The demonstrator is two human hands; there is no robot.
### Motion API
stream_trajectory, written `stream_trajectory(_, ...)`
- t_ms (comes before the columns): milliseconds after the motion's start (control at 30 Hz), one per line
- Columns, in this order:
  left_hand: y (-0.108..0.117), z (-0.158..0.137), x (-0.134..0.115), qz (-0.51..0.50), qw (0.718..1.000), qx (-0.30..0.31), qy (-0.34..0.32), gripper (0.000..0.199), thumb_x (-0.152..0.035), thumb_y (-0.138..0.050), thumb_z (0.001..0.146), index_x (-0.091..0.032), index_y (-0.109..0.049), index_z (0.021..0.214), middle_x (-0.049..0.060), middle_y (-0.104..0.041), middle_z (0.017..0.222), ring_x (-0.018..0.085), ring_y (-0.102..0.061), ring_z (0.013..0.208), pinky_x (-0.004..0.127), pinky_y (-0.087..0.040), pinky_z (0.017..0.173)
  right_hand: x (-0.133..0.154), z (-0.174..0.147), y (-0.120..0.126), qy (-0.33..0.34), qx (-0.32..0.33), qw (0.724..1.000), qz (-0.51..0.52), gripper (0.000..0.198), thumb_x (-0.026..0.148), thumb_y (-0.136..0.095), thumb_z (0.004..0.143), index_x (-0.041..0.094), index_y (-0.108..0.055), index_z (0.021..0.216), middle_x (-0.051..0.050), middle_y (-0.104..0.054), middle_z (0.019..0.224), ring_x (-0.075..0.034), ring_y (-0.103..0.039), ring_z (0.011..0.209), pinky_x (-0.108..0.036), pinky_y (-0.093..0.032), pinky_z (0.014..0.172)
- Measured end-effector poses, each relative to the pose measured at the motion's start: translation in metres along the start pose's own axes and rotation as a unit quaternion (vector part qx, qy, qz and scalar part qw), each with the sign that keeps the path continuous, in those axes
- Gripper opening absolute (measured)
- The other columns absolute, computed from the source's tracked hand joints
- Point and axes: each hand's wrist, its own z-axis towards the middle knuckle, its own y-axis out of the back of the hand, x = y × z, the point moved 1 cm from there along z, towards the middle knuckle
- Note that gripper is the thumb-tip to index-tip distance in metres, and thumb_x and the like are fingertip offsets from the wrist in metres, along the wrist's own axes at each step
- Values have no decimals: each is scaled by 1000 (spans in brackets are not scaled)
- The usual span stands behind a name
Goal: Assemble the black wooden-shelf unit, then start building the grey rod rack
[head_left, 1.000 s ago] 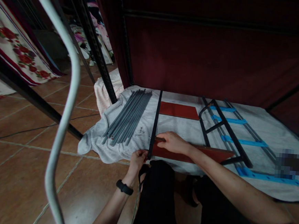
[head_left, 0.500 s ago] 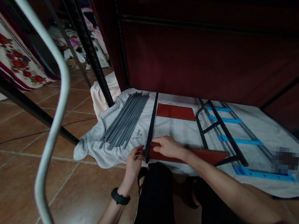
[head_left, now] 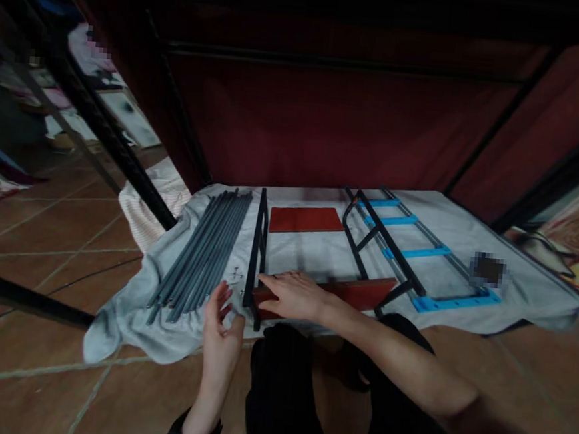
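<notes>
My right hand grips the near reddish-brown board at its left end, thumb on the near face and fingers over the top edge. This board stands on edge between a black metal frame on the left and another black metal frame on the right. Just left of the board, my left hand hovers with its fingers apart and nothing visible in it. Several small screws lie on the grey cloth beyond its fingertips. A second reddish-brown board lies flat farther back.
A bundle of grey metal tubes lies on the grey cloth at the left. Grey rails with blue crosspieces lie at the right. Dark red fabric hangs behind. A black bar crosses the tiled floor at left.
My left hand has drawn back from the left black frame's near end and its fingers have opened. My right hand stays on the board. The view has turned to the right.
</notes>
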Motion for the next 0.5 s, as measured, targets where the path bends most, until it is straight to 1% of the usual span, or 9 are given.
stream_trajectory(100, -2, -4, -29, 143, 976, -40, -161, 66, -16, -61, 82, -23, -46, 145, 16, -47, 143, 33, -44, 136, 53, -38, 112, -9, -34, 12, -2, -119, 992, 30, 43, 37, -52, 96, 19, -56, 135, -12, -67, 128, -27, -62, 117, -43, -44, 103)
stream_trajectory(200, -21, -14, -61, 202, 933, -20, -297, 69, -12, -62, 84, -28, -44, 148, 15, -46, 145, 33, -45, 136, 54, -36, 113, -41, -95, 25, -42, -289, 952, 91, 36, 28, -46, 98, 22, -60, 130, -8, -65, 133, -21, -58, 124, -37, -41, 109)
stream_trajectory(267, -44, -23, -78, 204, 912, 16, -354, 72, -10, -61, 85, -30, -40, 151, 14, -49, 143, 32, -49, 132, 51, -40, 111, -80, -144, 27, -128, -416, 891, 131, 35, 31, -47, 97, 24, -63, 127, -8, -65, 133, -21, -58, 125, -37, -41, 110)
stream_trajectory(300, -57, -27, -85, 204, 905, 41, -372, 72, -9, -60, 86, -29, -39, 151, 14, -51, 141, 31, -50, 131, 50, -41, 109, -103, -168, 25, -187, -485, 841, 149, 35, 34, -48, 96, 24, -65, 124, -8, -66, 132, -22, -58, 124, -39, -41, 110)
stream_trajectory(367, -88, -34, -96, 207, 891, 93, -392, 68, -10, -57, 88, -27, -38, 151, 15, -52, 141, 31, -50, 130, 50, -43, 108, -150, -208, 14, -289, -561, 749, 200, 39, 43, -53, 90, 21, -67, 118, -10, -68, 126, -25, -60, 119, -44, -45, 106)
stream_trajectory(400, -104, -36, -100, 214, 885, 117, -398, 64, -11, -55, 90, -25, -39, 150, 15, -52, 140, 31, -51, 130, 50, -43, 108, -171, -222, 7, -333, -572, 709, 244, 43, 47, -55, 86, 19, -69, 115, -12, -69, 122, -26, -62, 114, -45, -47, 102)
stream_trajectory(433, -119, -39, -104, 227, 877, 141, -400, 60, -12, -54, 91, -23, -41, 149, 15, -53, 140, 31, -51, 129, 51, -43, 107, -189, -231, -2, -367, -552, 687, 298, 46, 52, -58, 82, 18, -70, 111, -12, -71, 119, -27, -64, 110, -46, -50, 98)
stream_trajectory(467, -134, -40, -107, 244, 867, 167, -400, 57, -14, -52, 92, -22, -43, 147, 15, -54, 140, 32, -52, 128, 51, -43, 107, -203, -236, -10, -393, -530, 671, 338, 50, 56, -61, 77, 17, -71, 107, -12, -72, 114, -28, -66, 106, -47, -52, 95)
stream_trajectory(500, -149, -41, -110, 263, 857, 191, -400, 53, -15, -51, 93, -21, -44, 146, 15, -55, 140, 32, -54, 127, 51, -43, 107, -212, -236, -17, -397, -504, 670, 373, 52, 59, -63, 73, 17, -72, 104, -12, -73, 111, -29, -66, 104, -47, -52, 93)
